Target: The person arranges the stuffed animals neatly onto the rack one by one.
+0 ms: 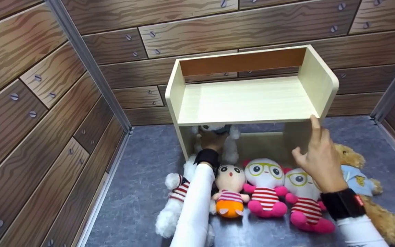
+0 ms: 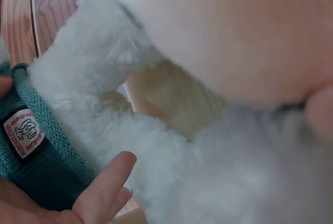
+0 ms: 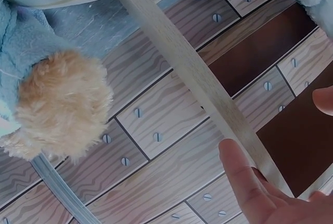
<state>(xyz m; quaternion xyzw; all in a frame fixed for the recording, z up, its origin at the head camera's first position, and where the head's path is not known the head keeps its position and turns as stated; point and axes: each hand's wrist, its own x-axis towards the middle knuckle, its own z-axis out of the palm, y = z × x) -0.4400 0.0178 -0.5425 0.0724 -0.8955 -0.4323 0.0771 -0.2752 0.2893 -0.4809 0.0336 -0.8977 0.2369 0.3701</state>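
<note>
In the lower compartment of the cream shelf (image 1: 245, 101), my left hand (image 1: 212, 140) grips a fluffy white plush toy (image 1: 231, 149) that wears a teal sweater (image 2: 47, 151). Fingers (image 2: 104, 190) lie along the sweater in the left wrist view, where a blurred pale shape covers the upper right. The shelf board hides part of the toy's head in the head view. My right hand (image 1: 322, 163) is at the shelf's front right corner, fingers extended and thumb apart. In the right wrist view, its fingertip (image 3: 229, 148) touches the side panel's edge (image 3: 192, 73).
In front of the shelf are a white plush in a striped sweater (image 1: 170, 216), a doll in orange shorts (image 1: 230, 190), and two pink-and-white plush toys (image 1: 265, 187) with glasses. A brown teddy bear (image 1: 350, 156) lies at right. Wood-patterned walls (image 1: 29, 113) surround the grey floor (image 1: 122, 192).
</note>
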